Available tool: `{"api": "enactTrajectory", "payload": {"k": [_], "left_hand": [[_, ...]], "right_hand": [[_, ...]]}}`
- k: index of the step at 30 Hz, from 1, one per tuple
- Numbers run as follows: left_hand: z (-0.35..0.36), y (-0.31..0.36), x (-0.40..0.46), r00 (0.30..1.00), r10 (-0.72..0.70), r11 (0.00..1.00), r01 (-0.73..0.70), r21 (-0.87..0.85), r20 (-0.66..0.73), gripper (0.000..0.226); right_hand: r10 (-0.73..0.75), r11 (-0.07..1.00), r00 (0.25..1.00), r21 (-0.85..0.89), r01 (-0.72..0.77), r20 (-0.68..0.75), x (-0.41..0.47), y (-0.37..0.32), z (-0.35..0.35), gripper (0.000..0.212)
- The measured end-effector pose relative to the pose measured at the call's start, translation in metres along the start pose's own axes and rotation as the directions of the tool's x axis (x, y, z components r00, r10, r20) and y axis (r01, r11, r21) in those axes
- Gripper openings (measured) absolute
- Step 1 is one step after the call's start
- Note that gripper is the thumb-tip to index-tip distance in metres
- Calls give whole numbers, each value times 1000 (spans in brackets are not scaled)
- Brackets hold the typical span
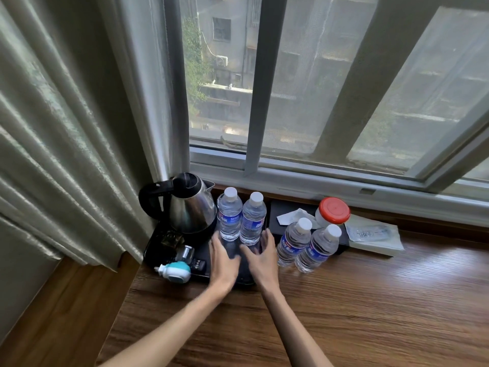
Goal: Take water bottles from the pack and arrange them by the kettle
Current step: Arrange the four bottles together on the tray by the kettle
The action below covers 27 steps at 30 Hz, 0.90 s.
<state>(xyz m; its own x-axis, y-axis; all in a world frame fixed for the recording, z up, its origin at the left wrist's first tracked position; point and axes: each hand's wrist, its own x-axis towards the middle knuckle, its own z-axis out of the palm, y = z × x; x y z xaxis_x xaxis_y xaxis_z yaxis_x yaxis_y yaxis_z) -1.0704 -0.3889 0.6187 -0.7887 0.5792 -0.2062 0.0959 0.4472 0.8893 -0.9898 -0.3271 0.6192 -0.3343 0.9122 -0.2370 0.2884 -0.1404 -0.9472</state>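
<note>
A steel kettle [189, 205] with a black handle stands at the back left of a black tray [201, 256]. Two clear water bottles with white caps and blue labels stand upright on the tray just right of it: one [229, 214] beside the kettle, the other [252, 219] touching it. Two more bottles [293, 242] [317, 249] stand on the wooden table to the right. My left hand [223, 256] and my right hand [260, 256] hover with spread fingers just in front of the tray's two bottles, holding nothing. No pack is in view.
A teal and white plug-in device [174, 271] and small dark items lie on the tray's front left. A white jar with a red lid [334, 211], crumpled paper and a flat packet [373, 233] sit at the back right. Curtain hangs at left; the window sill runs behind.
</note>
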Motion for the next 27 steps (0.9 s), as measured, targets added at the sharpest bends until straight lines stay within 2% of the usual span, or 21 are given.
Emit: {"api": "enactTrajectory", "payload": {"k": [3,5,7,10,12,15,18,23,27], "left_hand": [[13,-13,-31,996,66,998,-64,-28,63,65],[25,-14,-39,984,117,993,-114,-27,133,62],[36,-7,-41,966,163,987,-159,-33,201,61],[52,10,-40,933,179,984,-178,-31,311,77],[63,19,-33,925,152,988,-155,-18,349,97],[78,26,-22,920,116,990,-135,25,374,108],[91,29,-14,918,127,986,-158,52,375,100],[98,33,-13,914,194,975,-219,32,357,66],[99,31,-15,921,219,973,-232,0,321,52]], "right_hand": [[13,1000,996,17,-12,-83,-30,15,-23,48],[-5,1000,983,-4,5,-183,-42,25,-43,32],[12,1000,953,-2,-14,-302,-46,30,-61,26],[42,999,901,25,-35,-433,-41,30,-85,34],[27,1000,880,6,-27,-474,-31,31,-97,55],[46,991,897,-93,-97,-439,-10,35,-115,92],[38,985,942,-148,-91,-332,7,40,-129,103],[5,985,971,-165,-45,-239,16,53,-139,57],[-9,992,970,-124,-22,-245,12,48,-137,45]]}}
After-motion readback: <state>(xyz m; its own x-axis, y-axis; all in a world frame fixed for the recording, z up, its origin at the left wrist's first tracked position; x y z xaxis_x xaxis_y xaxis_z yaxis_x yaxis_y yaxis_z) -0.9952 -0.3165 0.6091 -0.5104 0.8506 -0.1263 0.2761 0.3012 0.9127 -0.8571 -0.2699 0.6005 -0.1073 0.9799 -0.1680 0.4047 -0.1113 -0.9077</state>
